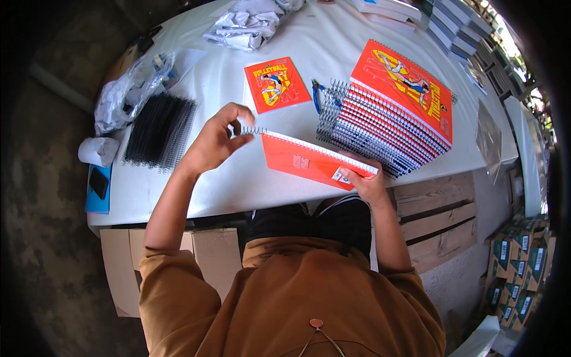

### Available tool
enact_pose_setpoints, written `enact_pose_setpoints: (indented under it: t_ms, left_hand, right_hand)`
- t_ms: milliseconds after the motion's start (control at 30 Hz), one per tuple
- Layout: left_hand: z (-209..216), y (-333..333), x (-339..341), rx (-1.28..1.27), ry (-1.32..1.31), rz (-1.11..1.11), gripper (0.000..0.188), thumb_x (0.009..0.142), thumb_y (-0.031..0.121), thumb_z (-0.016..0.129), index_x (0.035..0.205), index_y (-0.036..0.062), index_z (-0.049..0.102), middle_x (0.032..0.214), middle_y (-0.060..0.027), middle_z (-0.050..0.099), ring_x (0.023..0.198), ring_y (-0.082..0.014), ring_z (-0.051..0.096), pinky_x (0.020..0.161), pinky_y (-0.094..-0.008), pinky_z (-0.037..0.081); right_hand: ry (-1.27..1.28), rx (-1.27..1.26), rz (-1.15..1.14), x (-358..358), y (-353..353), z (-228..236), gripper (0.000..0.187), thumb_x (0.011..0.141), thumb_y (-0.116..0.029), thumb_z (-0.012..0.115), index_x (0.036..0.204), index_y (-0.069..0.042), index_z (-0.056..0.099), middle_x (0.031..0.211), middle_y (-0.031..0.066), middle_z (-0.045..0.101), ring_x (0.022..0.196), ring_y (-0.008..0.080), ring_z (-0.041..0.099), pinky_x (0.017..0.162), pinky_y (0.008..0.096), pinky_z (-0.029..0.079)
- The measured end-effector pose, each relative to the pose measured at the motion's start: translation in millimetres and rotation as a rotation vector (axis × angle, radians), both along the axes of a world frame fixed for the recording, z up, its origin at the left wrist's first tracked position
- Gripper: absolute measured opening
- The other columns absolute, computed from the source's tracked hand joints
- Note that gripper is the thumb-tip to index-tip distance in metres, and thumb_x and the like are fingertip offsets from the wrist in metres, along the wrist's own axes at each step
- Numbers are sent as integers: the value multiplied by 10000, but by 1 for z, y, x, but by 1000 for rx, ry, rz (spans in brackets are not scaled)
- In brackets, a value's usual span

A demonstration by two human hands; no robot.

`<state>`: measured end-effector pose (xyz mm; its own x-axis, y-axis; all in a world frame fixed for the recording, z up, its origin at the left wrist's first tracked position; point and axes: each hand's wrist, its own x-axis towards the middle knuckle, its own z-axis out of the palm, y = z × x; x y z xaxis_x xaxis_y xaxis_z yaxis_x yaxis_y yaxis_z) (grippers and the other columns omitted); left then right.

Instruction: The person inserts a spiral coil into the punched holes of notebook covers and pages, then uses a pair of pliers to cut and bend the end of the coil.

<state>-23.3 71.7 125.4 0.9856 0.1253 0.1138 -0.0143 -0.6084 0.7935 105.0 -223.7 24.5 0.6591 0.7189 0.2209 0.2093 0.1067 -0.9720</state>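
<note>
My right hand [370, 185] grips the lower right corner of a red notebook [303, 160], thumb on top over a white label. The notebook is tilted, with its punched white edge facing up and away from me. At its left end a dark spiral coil [256, 130] sticks out past the corner. My left hand [217, 140] is curled, thumb and index finger closed around the coil's free end. Beyond lies another red notebook [278, 85] with a sports figure on its cover. Blue-handled pliers [317, 96] rest beside it.
To the right stands a tall stack of spiral-bound red notebooks [398, 107]. A pile of black coils [159, 131] sits at the left, near crumpled plastic [128, 92] and a phone [97, 182]. More plastic wrap [244, 25] and book stacks [455, 27] lie at the far edge.
</note>
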Motion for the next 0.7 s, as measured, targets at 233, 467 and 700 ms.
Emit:
enact_pose_setpoints:
  t_ms: [233,467,700]
  left_hand:
    - [25,-21,21,490,176,-66,260,835,146,612,1063,30,564,1104,-129,566,993,-298,557,859,-385,444]
    - [38,-20,21,791,93,-196,238,773,126,660,976,39,571,1003,-83,585,957,-282,557,816,-385,445]
    - [37,-28,21,770,263,-259,313,726,182,700,986,68,569,954,-68,579,939,-254,558,813,-357,433]
  right_hand:
    - [107,59,-99,-10,-3,-22,206,797,-57,666,983,17,615,914,57,652,835,104,589,764,272,483]
    - [-11,66,-121,-17,-2,-28,202,837,-42,618,1033,5,630,961,81,662,859,108,599,775,263,477]
    - [-254,92,-40,-19,5,-14,323,798,60,562,1107,-16,619,1101,116,637,953,193,635,827,286,483]
